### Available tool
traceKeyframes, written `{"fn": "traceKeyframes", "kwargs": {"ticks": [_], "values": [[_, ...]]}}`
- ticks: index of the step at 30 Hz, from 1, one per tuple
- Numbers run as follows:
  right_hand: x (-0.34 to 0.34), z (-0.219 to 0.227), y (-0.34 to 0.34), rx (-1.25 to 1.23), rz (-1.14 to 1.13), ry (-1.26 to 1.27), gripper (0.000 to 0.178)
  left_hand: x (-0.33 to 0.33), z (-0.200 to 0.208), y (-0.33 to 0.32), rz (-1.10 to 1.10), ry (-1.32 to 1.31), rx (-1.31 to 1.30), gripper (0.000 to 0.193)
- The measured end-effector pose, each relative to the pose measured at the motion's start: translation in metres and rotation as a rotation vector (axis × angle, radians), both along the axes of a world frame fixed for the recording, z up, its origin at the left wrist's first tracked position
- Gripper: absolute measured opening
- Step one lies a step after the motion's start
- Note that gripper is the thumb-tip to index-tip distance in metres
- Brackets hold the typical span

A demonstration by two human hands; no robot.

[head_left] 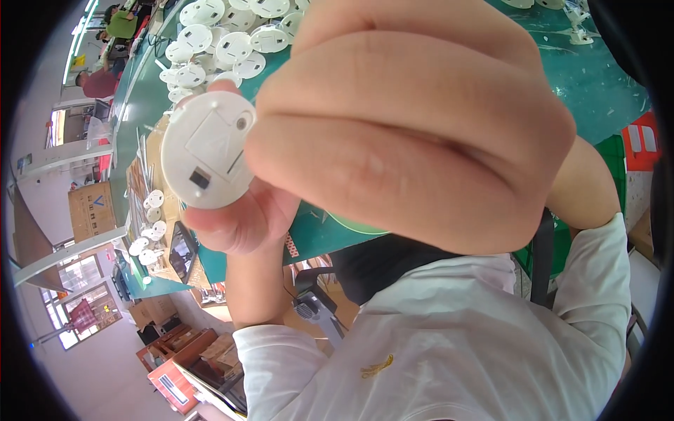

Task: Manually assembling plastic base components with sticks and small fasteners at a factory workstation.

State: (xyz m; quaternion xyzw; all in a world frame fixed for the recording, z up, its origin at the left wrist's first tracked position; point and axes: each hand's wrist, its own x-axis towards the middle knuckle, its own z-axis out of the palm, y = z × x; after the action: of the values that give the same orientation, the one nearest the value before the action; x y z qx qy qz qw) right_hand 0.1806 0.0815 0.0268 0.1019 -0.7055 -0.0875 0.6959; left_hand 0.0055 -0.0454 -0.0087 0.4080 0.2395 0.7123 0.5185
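Observation:
A white round plastic disc (223, 184) is raised close to the camera, its flat face showing a rectangular outline, a small round hole, a thin slot and a dark square opening. My left hand (242, 219) grips the disc by its edge, with the thumb below and a finger behind the top. Curled and very near the camera, my right hand (414, 133) fills the middle of the view. Its fingers overlap the disc's right edge. Whatever those fingers hold, if anything, is hidden behind them.
A heap of similar white discs (233, 48) lies on the green table (597, 91). Several more sit at the left near a dark-screened phone-like device (182, 251). A red container (640, 142) stands at the right. Other people (98, 84) are far off at the upper left.

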Motion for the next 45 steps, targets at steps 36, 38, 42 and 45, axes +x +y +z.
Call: {"fn": "traceKeyframes", "kwargs": {"ticks": [36, 38, 42, 45], "values": [[0.001, 0.003, 0.000, -0.057, 0.079, -0.267, 0.023, 0.024, 0.024, 0.018, 0.281, 0.279, -0.033, 0.036], [0.000, 0.006, -0.005, -0.066, 0.095, -0.293, 0.022, 0.016, 0.023, 0.006, 0.318, 0.334, -0.034, 0.036], [-0.006, 0.000, -0.007, -0.062, 0.206, -0.443, 0.020, 0.009, 0.040, -0.018, 0.306, 0.494, -0.179, 0.038], [-0.006, 0.004, -0.011, -0.102, 0.306, -0.398, 0.017, -0.010, 0.066, -0.048, 0.384, 0.681, -0.308, 0.039]]}}
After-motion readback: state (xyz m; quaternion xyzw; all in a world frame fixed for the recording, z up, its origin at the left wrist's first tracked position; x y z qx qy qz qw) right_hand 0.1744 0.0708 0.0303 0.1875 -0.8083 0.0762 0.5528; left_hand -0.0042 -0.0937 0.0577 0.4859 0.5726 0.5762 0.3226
